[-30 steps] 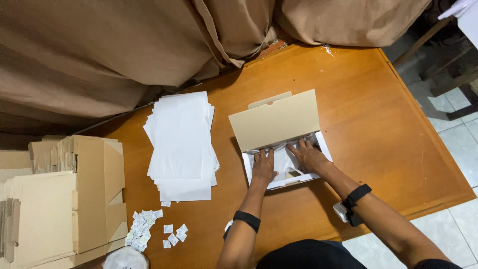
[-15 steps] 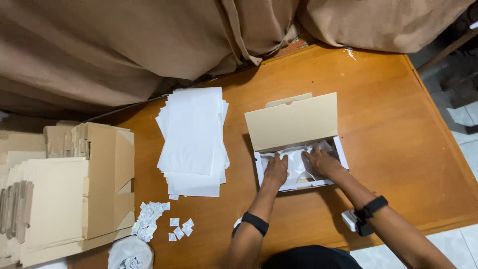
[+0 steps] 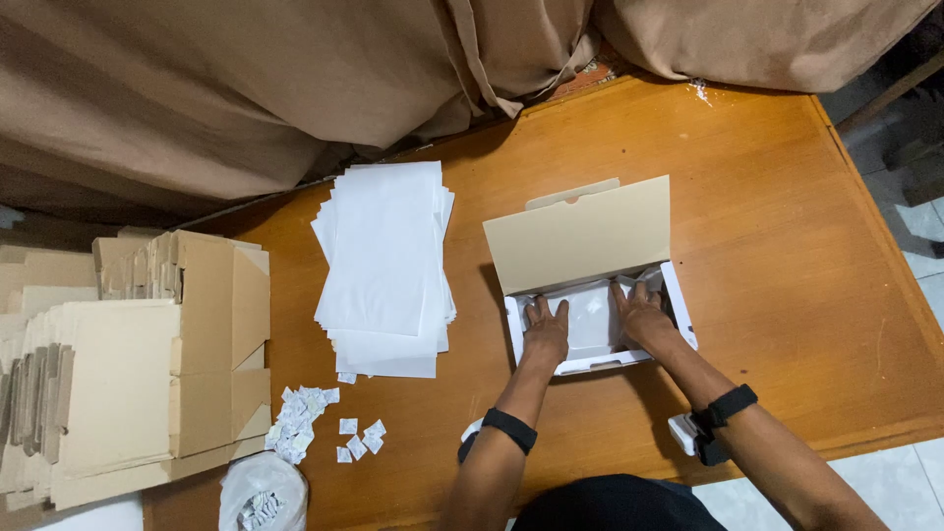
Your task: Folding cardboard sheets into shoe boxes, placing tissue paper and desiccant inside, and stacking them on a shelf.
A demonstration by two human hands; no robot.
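- Near the middle of the bench (image 3: 767,197), seen from the head camera, an open white box (image 3: 681,305) sits with its brown lid standing up at the far side.
- Left hand (image 3: 546,332) and right hand (image 3: 644,317) lie flat inside, fingers spread, pressing white paper (image 3: 593,317) down; neither grip is clenched on anything.
- Smoothing it evenly into the box corners looks best.
- White sheets (image 3: 383,265) lie stacked towards the bench's left edge.

We see both hands spread flatter inside the small white box (image 3: 596,324) than a second ago: left hand (image 3: 546,329) and right hand (image 3: 641,313) now lie farther apart, palms down. The white sheet (image 3: 590,313) between them looks smoother, less crumpled than before.
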